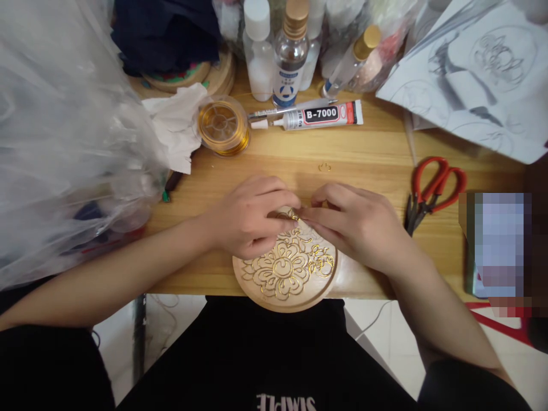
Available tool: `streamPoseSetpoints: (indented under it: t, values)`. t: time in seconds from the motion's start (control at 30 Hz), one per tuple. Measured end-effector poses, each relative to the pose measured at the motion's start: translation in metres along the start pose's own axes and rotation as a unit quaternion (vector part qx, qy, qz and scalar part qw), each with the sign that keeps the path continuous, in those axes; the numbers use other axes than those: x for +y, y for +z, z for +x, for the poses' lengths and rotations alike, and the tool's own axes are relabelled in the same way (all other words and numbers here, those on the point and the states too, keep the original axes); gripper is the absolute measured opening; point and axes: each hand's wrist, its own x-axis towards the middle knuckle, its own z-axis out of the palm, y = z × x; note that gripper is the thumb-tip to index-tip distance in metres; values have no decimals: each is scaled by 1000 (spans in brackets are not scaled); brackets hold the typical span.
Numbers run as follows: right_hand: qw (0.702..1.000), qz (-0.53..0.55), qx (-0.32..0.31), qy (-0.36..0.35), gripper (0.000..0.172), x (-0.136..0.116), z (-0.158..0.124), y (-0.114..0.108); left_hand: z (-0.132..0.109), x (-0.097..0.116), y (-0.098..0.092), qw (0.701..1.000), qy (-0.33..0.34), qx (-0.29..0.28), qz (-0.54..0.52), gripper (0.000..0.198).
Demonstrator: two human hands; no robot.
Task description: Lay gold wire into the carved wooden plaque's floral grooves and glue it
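Observation:
A round wooden plate [295,303] lies at the table's front edge, partly overhanging it. Raised gold wire outlines form a large flower [282,267] on its pale face, with smaller curls beside it. My left hand [257,216] reaches over the plate's upper left part, fingers curled and fingertips near its top. From the other side, my right hand [362,225] meets it in a pinch. A bit of gold wire [293,214] shows between the fingertips, but whether either hand grips it is hidden. The fingers cover the plate's top rim.
Behind the hands lie a wire spool [222,127], a B-7000 glue tube [321,115] and small gold wire pieces [325,167]. Bottles [291,63] stand farther back. Red-handled pliers [432,191] and a phone [499,245] are at right; plastic sheeting [72,142] fills the left.

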Motion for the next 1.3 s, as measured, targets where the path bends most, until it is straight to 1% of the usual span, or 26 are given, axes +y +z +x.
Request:
streamPoseSetpoints:
  t: [0.1, 0.17, 0.2, 0.33, 0.4, 0.47, 0.6, 0.67, 0.73, 0.83, 0.93, 1.03, 1.2, 1.3]
  values:
    - [1000, 8, 4, -5, 22, 0, 1, 0, -1, -1, 1, 998, 44, 16, 37, 20]
    - [1000, 13, 8, -8, 22, 0, 1, 0, -1, -2, 1, 997, 56, 32, 41, 20]
    - [1000, 13, 11, -9, 21, 0, 1, 0, -1, -1, 1, 997, 54, 31, 39, 20]
    - [1000, 7, 18, -10, 20, -1, 1, 2, 1, 0, 0, 1000, -3, -19, -4, 22]
    - [1000, 5, 21, -10, 20, -1, 0, 2, 2, 0, -1, 999, -32, -31, -27, 23]
    - [1000, 8, 24, -10, 20, -1, 1, 3, 3, 1, -1, 998, -41, -24, -34, 22]
    - [999, 9, 32, -9, 19, -1, 2, 3, 2, 0, -1, 999, -19, 3, -45, 19]
    - [999, 9, 34, -5, 19, -1, 2, 2, 1, 0, 0, 997, -21, 13, -66, 18]
    - [999, 20, 31, 7, 20, -1, 2, 2, 0, -1, 1, 997, -25, 13, -77, 17]
    - [998, 50, 15, 44, 21, -2, 3, 1, -1, -1, 1, 997, -25, 13, -71, 17]
    - [993, 80, 2, 84, 18, -2, 3, 1, -1, -2, 2, 995, -61, 27, -79, 19]
    - [989, 97, 3, 108, 14, -3, 3, 0, -2, -1, 2, 992, -93, 39, -82, 18]
    - [988, 105, 8, 116, 14, -5, 4, 1, 0, 0, 1, 994, -93, 23, -45, 14]
    - [988, 104, 7, 115, 16, -5, 4, 0, 1, 1, 0, 991, -107, 29, -70, 13]
